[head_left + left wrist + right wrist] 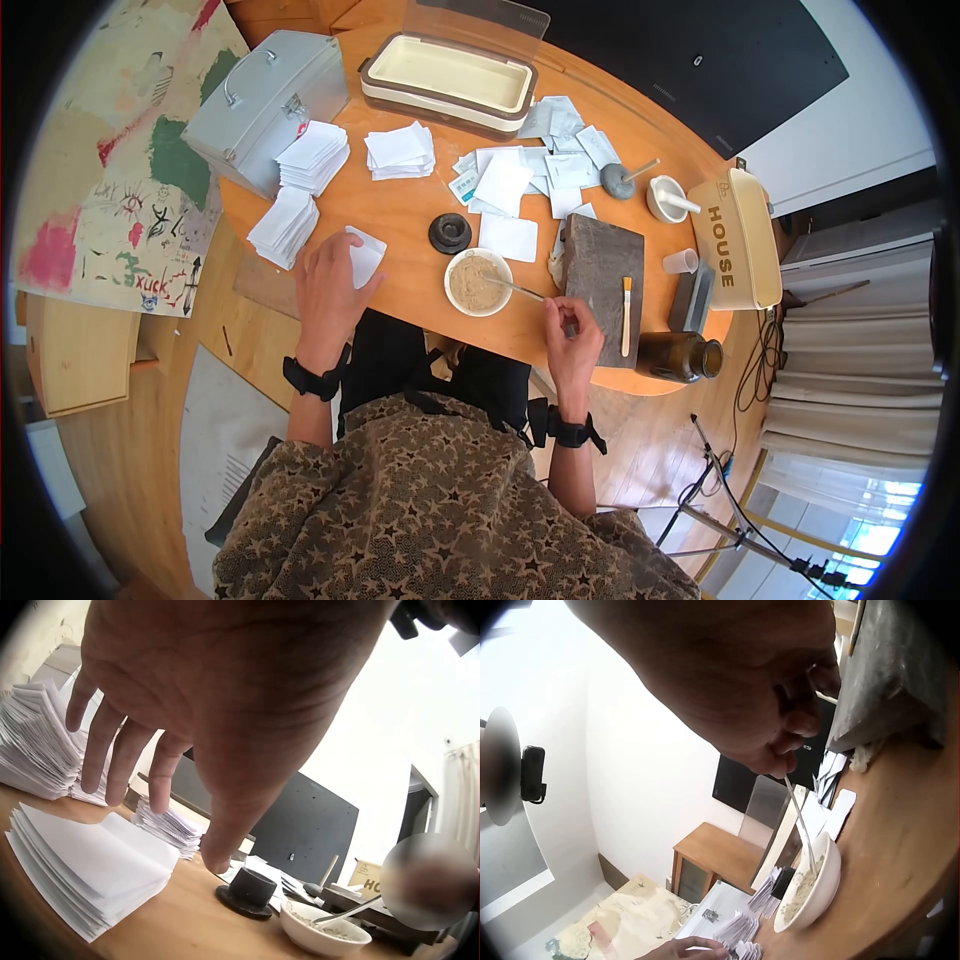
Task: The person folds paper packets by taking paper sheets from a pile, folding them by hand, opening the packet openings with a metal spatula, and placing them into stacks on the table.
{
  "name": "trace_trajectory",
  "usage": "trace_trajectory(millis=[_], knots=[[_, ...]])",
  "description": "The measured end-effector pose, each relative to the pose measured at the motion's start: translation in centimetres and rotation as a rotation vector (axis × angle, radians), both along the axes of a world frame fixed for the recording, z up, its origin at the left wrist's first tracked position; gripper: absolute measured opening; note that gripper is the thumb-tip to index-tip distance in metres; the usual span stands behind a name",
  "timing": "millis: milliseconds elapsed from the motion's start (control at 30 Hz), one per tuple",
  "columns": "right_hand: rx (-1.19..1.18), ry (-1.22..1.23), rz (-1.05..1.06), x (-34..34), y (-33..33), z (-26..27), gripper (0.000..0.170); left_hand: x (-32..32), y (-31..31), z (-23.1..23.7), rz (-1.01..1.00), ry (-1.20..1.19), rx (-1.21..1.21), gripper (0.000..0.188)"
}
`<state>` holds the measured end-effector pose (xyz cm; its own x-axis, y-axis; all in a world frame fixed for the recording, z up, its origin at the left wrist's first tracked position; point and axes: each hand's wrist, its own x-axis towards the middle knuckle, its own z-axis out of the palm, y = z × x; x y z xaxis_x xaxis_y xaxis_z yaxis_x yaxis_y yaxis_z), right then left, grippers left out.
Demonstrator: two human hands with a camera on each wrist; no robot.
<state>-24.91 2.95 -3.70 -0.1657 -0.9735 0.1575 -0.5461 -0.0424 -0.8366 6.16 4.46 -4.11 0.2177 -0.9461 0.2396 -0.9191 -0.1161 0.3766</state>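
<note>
My right hand [574, 338] pinches the handle of a thin metal spoon [515, 288], whose far end rests in a white bowl [479, 309] of beige powder [474, 283]. In the right wrist view the spoon [801, 817] slants down from the fingertips into the bowl [828, 888]. My left hand [333, 285] is spread over a small stack of white paper packets [368, 256]. The left wrist view shows its fingers stretched out above that stack [90, 862]; whether they touch it I cannot tell. A round black object [450, 233] stands just behind the bowl.
Stacks of packets [283, 228] stand beside a silver case [265, 100] at the left. Loose packets [505, 185] lie mid-table, behind the bowl. At the right are a dark slab [603, 285] with a brush [627, 315], a brown jar [680, 357], a mortar [668, 200] and a HOUSE box [738, 240].
</note>
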Motion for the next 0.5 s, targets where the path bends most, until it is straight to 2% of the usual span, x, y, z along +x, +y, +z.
trace_trajectory(millis=[267, 333, 500], knots=[[0.043, -0.026, -0.006, -0.6, 0.1, -0.3, 0.016, 0.0, -2.5, 0.6, -0.046, -0.021, -0.018, 0.052], [0.028, -0.036, -0.005, -0.6, 0.2, -0.1, 0.016, 0.4, -4.3, 0.9, -0.127, -0.101, -0.130, 0.047], [-0.003, -0.032, -0.008, -1.0, 0.5, -0.1, 0.017, 2.2, -11.6, 1.2, -0.230, -0.110, -0.135, 0.045]])
